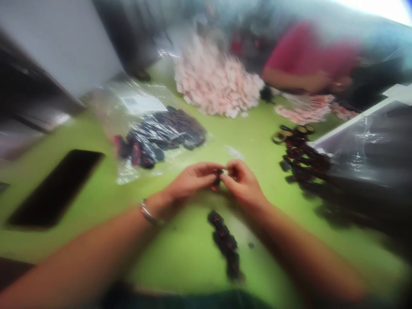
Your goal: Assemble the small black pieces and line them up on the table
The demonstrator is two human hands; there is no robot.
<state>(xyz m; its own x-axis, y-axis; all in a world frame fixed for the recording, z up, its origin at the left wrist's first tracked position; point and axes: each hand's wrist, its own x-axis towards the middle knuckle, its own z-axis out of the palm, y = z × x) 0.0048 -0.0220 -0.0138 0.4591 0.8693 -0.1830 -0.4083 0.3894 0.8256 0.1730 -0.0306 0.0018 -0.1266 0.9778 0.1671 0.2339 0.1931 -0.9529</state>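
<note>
Over the middle of the green table (180, 266), my left hand (196, 178) and my right hand (243, 182) meet at the fingertips. Between them they pinch a small black part (218, 177) with a hint of red; its exact kind is too blurred to tell. The fingers of both hands are closed around it and cover most of it. Below the hands lies a row of small black pieces (225, 238) with red marks. A tiny dark bit (251, 245) rests to the right of that row.
A clear plastic bag (141, 107) of dark parts lies at back left, near a flat black slab (58, 189). Pale pink tags (219, 86) are heaped behind. At right, black-and-red pieces (301, 159) lie beside a plastic-lined box (370, 141). A person in pink (309, 60) sits across.
</note>
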